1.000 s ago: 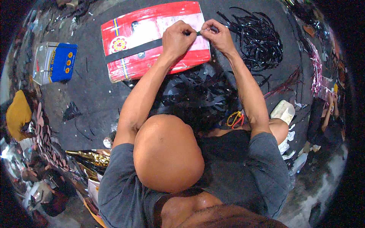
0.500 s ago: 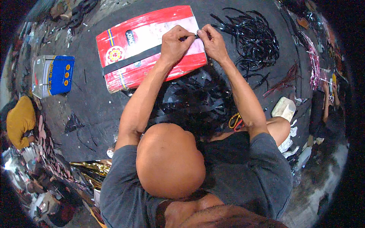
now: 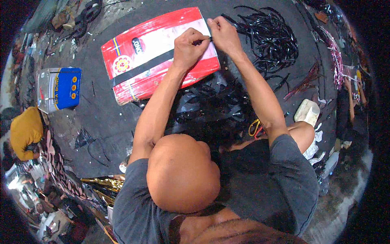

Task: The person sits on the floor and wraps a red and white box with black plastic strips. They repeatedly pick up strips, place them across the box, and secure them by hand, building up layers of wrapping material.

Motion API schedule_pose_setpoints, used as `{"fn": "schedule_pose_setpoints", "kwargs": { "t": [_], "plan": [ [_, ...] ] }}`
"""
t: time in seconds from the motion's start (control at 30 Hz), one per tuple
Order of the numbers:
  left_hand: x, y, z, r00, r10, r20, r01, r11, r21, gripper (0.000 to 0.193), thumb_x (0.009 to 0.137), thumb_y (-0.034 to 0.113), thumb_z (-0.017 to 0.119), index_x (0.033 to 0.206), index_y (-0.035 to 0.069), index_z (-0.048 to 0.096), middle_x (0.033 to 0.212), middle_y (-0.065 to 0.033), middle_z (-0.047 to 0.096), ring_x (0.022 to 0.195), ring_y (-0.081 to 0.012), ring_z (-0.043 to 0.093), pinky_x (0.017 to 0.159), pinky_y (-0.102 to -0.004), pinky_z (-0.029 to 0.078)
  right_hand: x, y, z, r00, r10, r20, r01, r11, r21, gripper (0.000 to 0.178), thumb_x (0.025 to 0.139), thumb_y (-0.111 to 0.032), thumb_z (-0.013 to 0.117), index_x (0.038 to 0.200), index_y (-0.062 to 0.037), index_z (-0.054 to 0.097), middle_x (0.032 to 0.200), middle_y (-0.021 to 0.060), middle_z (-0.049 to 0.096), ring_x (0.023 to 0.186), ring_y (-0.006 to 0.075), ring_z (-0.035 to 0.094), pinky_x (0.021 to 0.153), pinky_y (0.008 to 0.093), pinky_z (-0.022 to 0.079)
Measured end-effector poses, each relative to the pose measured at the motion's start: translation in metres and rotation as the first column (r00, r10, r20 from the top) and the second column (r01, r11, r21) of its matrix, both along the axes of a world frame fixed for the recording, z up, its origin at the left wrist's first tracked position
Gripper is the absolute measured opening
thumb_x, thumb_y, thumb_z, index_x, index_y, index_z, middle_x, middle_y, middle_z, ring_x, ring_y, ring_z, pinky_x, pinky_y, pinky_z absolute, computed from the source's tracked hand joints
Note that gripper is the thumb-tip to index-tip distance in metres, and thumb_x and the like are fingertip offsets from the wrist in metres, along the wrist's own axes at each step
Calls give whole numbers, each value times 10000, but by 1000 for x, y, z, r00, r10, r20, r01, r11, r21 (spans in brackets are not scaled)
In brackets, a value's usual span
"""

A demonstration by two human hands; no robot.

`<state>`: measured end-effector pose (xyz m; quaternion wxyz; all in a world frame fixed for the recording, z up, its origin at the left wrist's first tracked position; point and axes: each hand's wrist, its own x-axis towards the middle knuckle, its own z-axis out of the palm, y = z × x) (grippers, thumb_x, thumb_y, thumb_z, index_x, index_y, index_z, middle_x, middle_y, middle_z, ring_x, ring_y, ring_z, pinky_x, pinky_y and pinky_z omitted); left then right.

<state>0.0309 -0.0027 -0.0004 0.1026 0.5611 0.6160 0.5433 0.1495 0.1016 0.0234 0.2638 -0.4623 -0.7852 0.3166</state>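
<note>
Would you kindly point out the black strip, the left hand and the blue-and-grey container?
Black strip [image 3: 142, 69]: head view, on the middle of its exposed stretch.
Left hand [image 3: 187, 48]: head view, on its back.
Blue-and-grey container [image 3: 62, 89]: head view, on its blue side.

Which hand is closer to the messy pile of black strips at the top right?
Right. The right hand is just left of the black strips; the left hand is farther left, over the red-and-white board.

Right hand [image 3: 226, 37] forward; seemingly off strip [image 3: 142, 69]
</note>
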Motion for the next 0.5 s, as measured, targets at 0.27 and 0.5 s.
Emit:
{"fn": "schedule_pose_setpoints", "kwargs": {
  "t": [0.27, 0.5],
  "plan": [
    [-5, -4, 1, 1000, -29, -4, 29, 999, 37, 73, 765, 66, 769, 835, 45, 765, 834, -73, 711, 718, -161, 684, 664, -285, 549, -3, 6, -36, 995, -92, -35, 92, 995, 22, 308, 920, -298, 648, 935, 7, 686, 930, 252, 712, 898, 432, 692, 809, 503, 534],
    [-3, -2, -3, 999, -40, 19, 39, 998, 54, 67, 769, 66, 768, 832, 45, 766, 826, -68, 708, 705, -151, 676, 654, -277, 544, 7, 26, -82, 990, -141, -28, 141, 990, -1, 316, 902, -301, 674, 888, 14, 694, 890, 238, 711, 874, 407, 690, 791, 477, 527]
  ]
}}
